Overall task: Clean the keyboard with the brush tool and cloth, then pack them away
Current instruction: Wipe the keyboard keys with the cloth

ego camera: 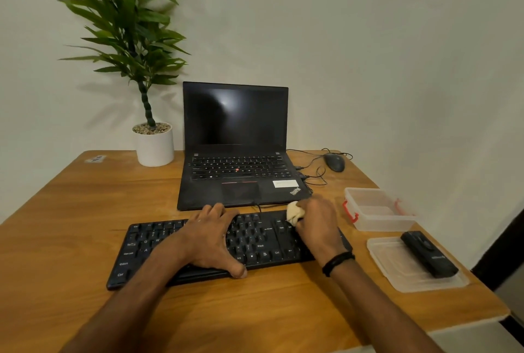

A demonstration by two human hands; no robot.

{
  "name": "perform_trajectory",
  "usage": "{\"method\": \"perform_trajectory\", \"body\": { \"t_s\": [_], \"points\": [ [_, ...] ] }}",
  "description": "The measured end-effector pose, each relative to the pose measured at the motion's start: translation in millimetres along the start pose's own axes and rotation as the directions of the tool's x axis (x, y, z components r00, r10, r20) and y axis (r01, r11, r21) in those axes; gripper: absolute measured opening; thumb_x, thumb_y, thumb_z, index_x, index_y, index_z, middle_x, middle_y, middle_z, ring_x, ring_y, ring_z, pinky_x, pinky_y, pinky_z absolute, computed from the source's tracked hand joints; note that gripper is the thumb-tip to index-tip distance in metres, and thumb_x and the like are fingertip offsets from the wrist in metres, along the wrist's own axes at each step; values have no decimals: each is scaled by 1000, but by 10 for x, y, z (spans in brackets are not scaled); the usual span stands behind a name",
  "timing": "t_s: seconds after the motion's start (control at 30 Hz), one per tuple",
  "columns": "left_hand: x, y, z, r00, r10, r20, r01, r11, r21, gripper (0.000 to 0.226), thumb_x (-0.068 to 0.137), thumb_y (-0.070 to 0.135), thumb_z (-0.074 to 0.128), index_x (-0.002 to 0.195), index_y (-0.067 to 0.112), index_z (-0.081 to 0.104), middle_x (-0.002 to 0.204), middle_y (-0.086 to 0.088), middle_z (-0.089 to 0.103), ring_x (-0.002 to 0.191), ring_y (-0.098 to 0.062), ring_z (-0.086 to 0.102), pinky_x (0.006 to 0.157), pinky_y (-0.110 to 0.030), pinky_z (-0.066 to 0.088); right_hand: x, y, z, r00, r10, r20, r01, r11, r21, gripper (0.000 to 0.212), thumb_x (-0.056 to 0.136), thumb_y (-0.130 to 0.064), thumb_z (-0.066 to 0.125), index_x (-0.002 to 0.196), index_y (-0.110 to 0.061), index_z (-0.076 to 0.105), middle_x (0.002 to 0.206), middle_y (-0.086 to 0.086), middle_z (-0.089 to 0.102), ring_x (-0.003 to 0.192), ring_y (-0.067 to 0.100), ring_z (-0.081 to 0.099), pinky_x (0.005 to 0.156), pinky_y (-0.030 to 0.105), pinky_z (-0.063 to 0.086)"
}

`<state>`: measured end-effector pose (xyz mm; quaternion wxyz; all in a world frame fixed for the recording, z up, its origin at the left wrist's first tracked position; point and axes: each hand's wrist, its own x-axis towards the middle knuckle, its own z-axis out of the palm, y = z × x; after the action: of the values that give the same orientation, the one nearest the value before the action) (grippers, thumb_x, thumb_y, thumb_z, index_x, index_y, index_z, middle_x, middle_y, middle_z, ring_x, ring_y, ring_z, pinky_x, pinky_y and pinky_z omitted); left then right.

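In the head view, a black keyboard lies on the wooden table just in front of an open laptop whose screen is dark. The left hand rests flat across the middle of the keyboard, its fingers spread and fairly straight, reaching toward the far edge, with the thumb at the near edge. The right hand, a dark band on its wrist, is at the keyboard's right end, its fingers curled round a bunched pale cloth that touches the keys there. To the right of the keyboard a clear lid lies flat on the table, and the black brush tool lies on it. Just behind the lid stands a clear container with red latches, open at the top. A mouse sits right of the laptop with its cable looped beside it, and a potted plant stands to the laptop's left.
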<state>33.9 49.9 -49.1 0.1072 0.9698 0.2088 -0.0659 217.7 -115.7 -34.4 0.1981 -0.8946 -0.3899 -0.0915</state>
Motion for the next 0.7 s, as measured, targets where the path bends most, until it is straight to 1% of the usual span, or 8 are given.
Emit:
{"method": "perform_trajectory", "body": {
  "t_s": [0.07, 0.2, 0.33, 0.4, 0.5, 0.57, 0.63, 0.7],
  "points": [
    [14, 15, -3, 1000, -10, 5, 10, 1000, 21, 144, 48, 92, 65, 162, 28, 5, 149, 1, 24, 137, -23, 26, 120, -46, 30, -59, 30, 39, 998, 37, -44, -39, 998, -45, 36, 86, -20, 73, 122, -20, 69, 121, 6, 59, 110, 20, 55, 90, 27, 50],
    [76, 156, -2, 1000, -11, 4, 11, 999, 40, 147, 49, 98, 60, 163, 25, 3, 158, 0, 18, 145, -24, 21, 124, -46, 23, -123, 1, 69, 999, -26, 36, 23, 997, 74, 48, 87, -15, 70, 134, -23, 60, 124, 1, 51, 117, 16, 45, 97, 23, 42],
    [216, 362, -64, 999, 32, 9, -33, 996, 78, 144, 52, 98, 61, 163, 24, 6, 160, -1, 18, 146, -24, 21, 123, -45, 25, -185, -74, 57, 932, -322, 169, 279, 931, 236, 45, 84, -5, 67, 125, -23, 68, 112, -5, 53, 108, 12, 45, 85, 8, 32],
    [257, 373, -112, 998, 35, 42, -39, 994, 101, 146, 51, 97, 63, 163, 23, 5, 161, -2, 16, 148, -26, 21, 122, -47, 27, -169, -2, 47, 894, -396, 209, 340, 903, 262, 42, 84, -5, 68, 121, -24, 71, 110, -6, 56, 106, 11, 47, 80, 7, 31],
    [296, 369, -147, 992, 23, 121, -37, 993, 115, 148, 49, 95, 66, 162, 26, 0, 164, -2, 13, 150, -28, 17, 123, -48, 26, -125, 79, 48, 947, -289, 140, 266, 950, 162, 39, 89, -12, 68, 125, -26, 67, 112, -4, 54, 105, 11, 45, 74, 9, 33],
    [331, 394, -190, 983, -6, 184, -17, 992, 122, 150, 49, 93, 70, 162, 28, -3, 166, 0, 7, 152, -29, 12, 124, -51, 25, -124, 18, 66, 966, -243, 91, 232, 966, 118, 36, 90, -14, 67, 126, -22, 65, 111, -4, 50, 104, 12, 43, 77, 13, 36],
    [369, 429, -236, 974, -31, 226, 0, 990, 139, 152, 49, 89, 74, 163, 28, -6, 168, -1, 1, 154, -31, 6, 123, -54, 25, -158, -14, 42, 946, -304, 116, 284, 945, 161, 27, 92, -13, 66, 119, -17, 66, 108, -6, 49, 103, 13, 45, 81, 17, 41],
    [385, 454, -264, 966, -51, 252, 11, 987, 160, 153, 51, 87, 77, 163, 27, -9, 169, -2, -5, 155, -33, 1, 123, -56, 24, -203, 39, -24, 916, -361, 176, 329, 925, 188, 30, 93, -13, 65, 122, -19, 68, 110, -7, 50, 104, 11, 47, 81, 11, 40]
  ]
}}
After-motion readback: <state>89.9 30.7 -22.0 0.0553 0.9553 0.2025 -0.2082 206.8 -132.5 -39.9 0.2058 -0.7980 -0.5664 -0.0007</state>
